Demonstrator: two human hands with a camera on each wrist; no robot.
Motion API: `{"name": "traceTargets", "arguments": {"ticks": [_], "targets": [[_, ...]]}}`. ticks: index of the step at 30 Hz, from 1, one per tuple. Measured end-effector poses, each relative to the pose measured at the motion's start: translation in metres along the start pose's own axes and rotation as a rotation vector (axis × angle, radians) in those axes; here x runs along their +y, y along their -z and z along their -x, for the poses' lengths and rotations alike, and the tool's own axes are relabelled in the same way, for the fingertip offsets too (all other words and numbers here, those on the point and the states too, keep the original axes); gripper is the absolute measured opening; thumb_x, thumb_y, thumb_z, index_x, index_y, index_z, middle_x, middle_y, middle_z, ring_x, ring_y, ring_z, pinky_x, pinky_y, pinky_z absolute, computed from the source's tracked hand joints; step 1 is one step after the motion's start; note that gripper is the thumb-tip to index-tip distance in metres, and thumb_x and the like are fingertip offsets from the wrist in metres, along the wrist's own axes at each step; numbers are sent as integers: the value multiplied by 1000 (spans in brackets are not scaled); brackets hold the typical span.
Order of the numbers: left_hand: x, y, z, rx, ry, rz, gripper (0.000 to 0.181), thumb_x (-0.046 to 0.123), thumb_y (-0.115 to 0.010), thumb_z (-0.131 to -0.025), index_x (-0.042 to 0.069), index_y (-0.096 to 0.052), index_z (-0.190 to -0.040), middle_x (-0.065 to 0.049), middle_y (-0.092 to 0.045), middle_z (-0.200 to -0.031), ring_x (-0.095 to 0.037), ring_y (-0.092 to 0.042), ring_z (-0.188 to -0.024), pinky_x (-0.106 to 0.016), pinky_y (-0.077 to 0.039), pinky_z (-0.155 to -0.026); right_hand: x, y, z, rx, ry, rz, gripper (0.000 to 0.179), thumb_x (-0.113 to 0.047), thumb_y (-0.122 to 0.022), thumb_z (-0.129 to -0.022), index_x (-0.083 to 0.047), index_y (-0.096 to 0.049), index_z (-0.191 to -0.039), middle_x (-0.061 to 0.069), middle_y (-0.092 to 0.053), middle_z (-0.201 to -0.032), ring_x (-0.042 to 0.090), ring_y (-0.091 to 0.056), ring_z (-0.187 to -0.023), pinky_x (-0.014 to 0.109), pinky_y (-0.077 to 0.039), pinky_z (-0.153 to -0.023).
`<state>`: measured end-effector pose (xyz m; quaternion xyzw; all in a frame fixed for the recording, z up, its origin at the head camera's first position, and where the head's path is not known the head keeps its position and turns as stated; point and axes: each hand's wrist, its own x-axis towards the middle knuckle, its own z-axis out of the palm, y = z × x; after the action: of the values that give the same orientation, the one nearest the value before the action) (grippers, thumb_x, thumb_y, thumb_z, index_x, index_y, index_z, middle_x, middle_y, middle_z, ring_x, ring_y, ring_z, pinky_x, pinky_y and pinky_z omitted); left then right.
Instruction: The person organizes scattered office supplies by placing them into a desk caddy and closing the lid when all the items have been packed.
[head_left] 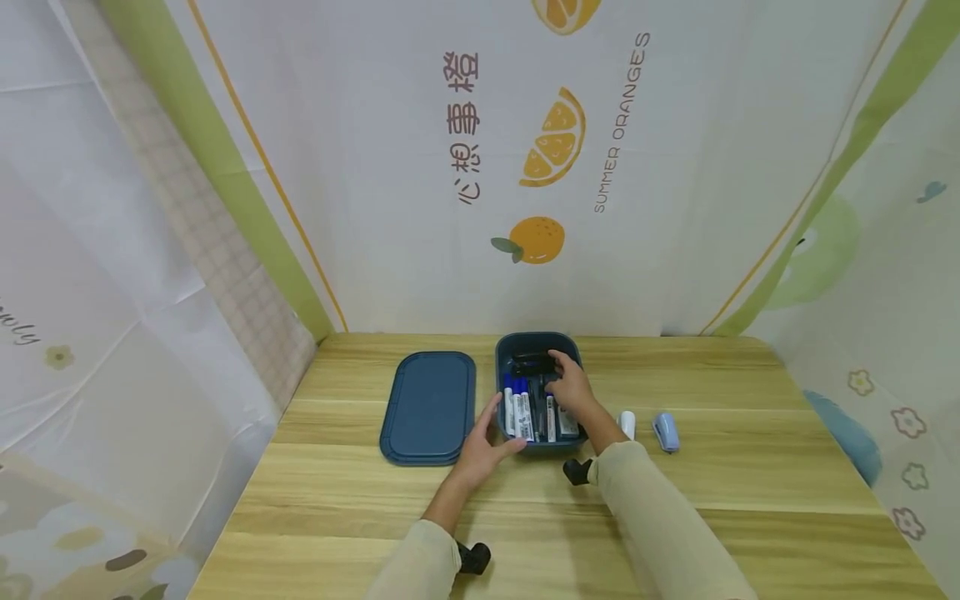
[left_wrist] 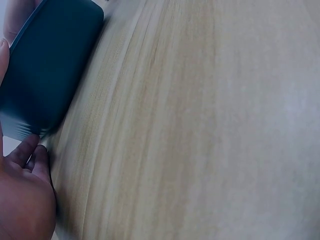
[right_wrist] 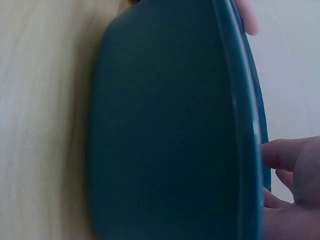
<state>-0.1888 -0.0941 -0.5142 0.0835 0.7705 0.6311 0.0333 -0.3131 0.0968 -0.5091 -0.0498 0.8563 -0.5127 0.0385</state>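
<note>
A dark blue plastic box (head_left: 540, 447) stands on the table, uncovered. Inside lie several white markers (head_left: 517, 414) with blue caps, along with black items (head_left: 532, 365) at the far end. My left hand (head_left: 480, 454) is at the box's near left corner, thumb and fingers spread on either side of it. My right hand (head_left: 572, 390) reaches over the right rim, its fingertips down by the black items. In the right wrist view the box wall (right_wrist: 170, 125) hides those fingertips, so whether they pinch anything is unclear.
A flat dark blue lid (head_left: 429, 407) lies left of the box. To the right are a light blue stapler (head_left: 666, 432) and a white object (head_left: 627, 424), partly behind the right forearm. A printed curtain (head_left: 405, 208) hangs behind the wooden table (head_left: 322, 500).
</note>
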Motion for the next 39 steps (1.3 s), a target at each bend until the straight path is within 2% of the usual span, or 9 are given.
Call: {"name": "traceTargets", "arguments": {"ticks": [10,19,25,34,39], "targets": [[-3,2,0,2,-16,23,82,10,-72,-89,6,-22,-155,-34,-30,-147,-44,-26,-138,-53,-23,-112,-6,7,10,-20,46,-54,66,14,-56,-86,-3,-38,-147,24,-36,-148,40,-38,-134,49,-40,-103],[-5,2,-1,15,-12,20,81,10,-72,-89,7,-24,-154,-34,-32,-147,-44,-28,-138,-53,-24,-112,-1,28,25,-13,120,-81,59,11,-56,-89,0,-41,-144,23,-41,-145,40,-44,-129,47,-44,-100],[-5,1,-1,9,-5,11,82,11,-73,-88,7,-24,-154,-33,-29,-149,-43,-26,-139,-51,-24,-112,6,45,39,21,132,-113,56,12,-58,-90,1,-44,-142,26,-46,-140,41,-48,-125,47,-45,-98],[1,1,-1,-3,3,10,82,13,-72,-89,8,-23,-155,-33,-28,-149,-43,-25,-140,-51,-23,-113,25,72,57,81,200,-19,53,14,-60,-86,5,-49,-137,28,-48,-137,45,-51,-120,51,-49,-92],[1,0,-2,0,5,4,83,12,-73,-89,6,-23,-155,-34,-29,-148,-45,-26,-139,-53,-23,-112,42,85,68,79,212,59,53,11,-63,-86,5,-49,-136,27,-48,-136,46,-51,-118,49,-51,-89]]}}
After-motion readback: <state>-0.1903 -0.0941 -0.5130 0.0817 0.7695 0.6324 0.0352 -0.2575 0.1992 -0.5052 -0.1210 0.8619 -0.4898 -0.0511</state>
